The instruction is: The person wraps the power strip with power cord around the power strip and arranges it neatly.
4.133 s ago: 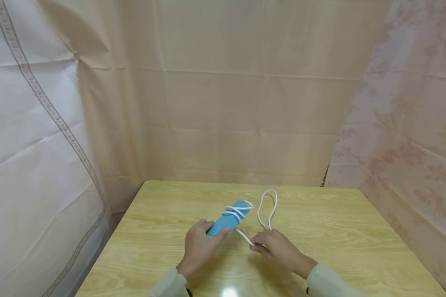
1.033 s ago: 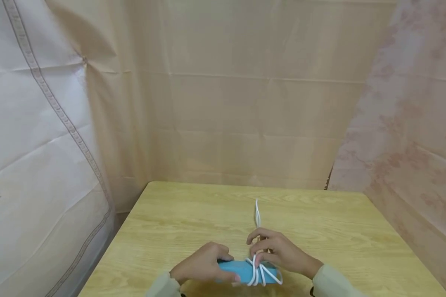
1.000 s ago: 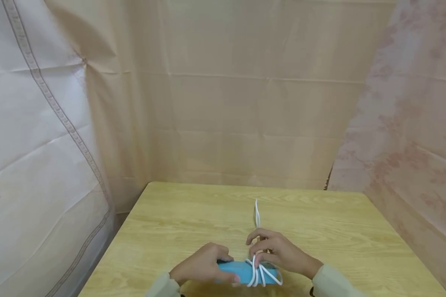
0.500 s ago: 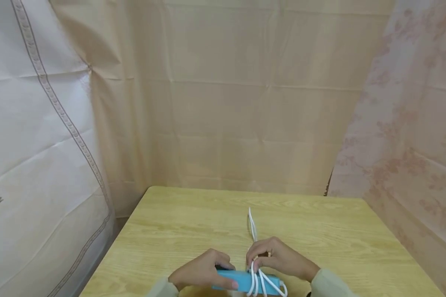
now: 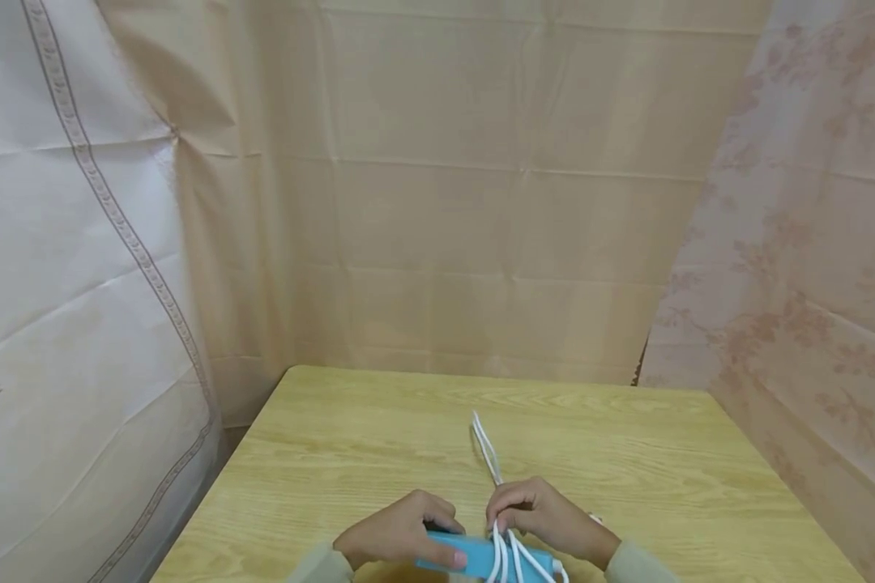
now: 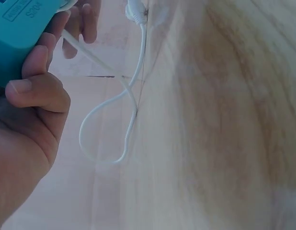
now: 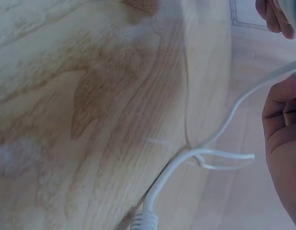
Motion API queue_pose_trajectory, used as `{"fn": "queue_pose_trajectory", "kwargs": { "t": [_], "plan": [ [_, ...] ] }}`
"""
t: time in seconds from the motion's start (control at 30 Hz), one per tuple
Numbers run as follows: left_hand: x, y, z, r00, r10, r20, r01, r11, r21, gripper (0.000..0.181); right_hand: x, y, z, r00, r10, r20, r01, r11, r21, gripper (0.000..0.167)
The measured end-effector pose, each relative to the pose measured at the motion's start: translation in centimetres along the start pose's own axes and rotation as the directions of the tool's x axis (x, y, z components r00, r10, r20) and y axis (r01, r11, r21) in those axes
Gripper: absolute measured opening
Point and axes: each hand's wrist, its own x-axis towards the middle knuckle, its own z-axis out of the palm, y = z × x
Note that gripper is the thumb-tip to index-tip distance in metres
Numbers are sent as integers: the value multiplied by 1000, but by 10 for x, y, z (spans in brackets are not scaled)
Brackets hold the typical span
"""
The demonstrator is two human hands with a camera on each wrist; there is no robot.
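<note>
Low in the head view, a blue power strip (image 5: 474, 556) lies sideways in my left hand (image 5: 401, 528), thumb on its near face and fingers behind. Several turns of its white cord (image 5: 505, 559) wrap around the strip's right part. With thumb and fingers my right hand (image 5: 547, 518) pinches the cord at the strip's upper edge. A slack loop of that cord lies on the table beyond the right hand. In the left wrist view the strip's labelled side shows "S204", and the cord runs to a white plug (image 6: 136, 12). The right fingertips are partly hidden.
The wood-grain table (image 5: 350, 437) extends ahead and to both sides of the hands. A beige cloth (image 5: 423, 243) hangs behind it, a white sheet (image 5: 66, 324) at the left and a flowered sheet (image 5: 809, 283) at the right. The cord's plug rests on the table.
The strip has turned from slanting to sideways and come nearer the body, with the cord wrapped further. Lately the right fingers have closed together on the cord, and the slack loop has swung left.
</note>
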Motion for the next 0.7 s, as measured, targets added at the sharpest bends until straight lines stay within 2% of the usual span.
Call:
{"fn": "queue_pose_trajectory", "kwargs": {
  "t": [0.17, 0.3, 0.47, 0.57, 0.63, 0.7],
  "plan": [
    [1, -3, 1, 999, 39, -22, -41, 995, -93, 47, 3, 2, -1, 999, -9, -50, 12, 999, 46, 21],
    [1, -2, 3, 998, 29, -48, -36, 987, -156, 52, 7, 4, 0, 994, -60, -90, 63, 998, 25, 19],
    [1, 0, 3, 995, 29, -94, -50, 973, -227, 56, 9, -2, 4, 994, -47, -97, 56, 994, 89, 23],
    [2, 1, 3, 990, 45, -132, -78, 964, -256, 54, 10, -11, 6, 993, -61, -103, 74, 989, 130, 24],
    [4, 1, 4, 986, 64, -153, -102, 962, -254, 53, 11, -18, 7, 990, -90, -106, 102, 987, 121, 23],
    [4, 2, 4, 981, 87, -174, -129, 959, -251, 52, 13, -22, 9, 990, -88, -113, 99, 991, 94, 23]
  ]
}}
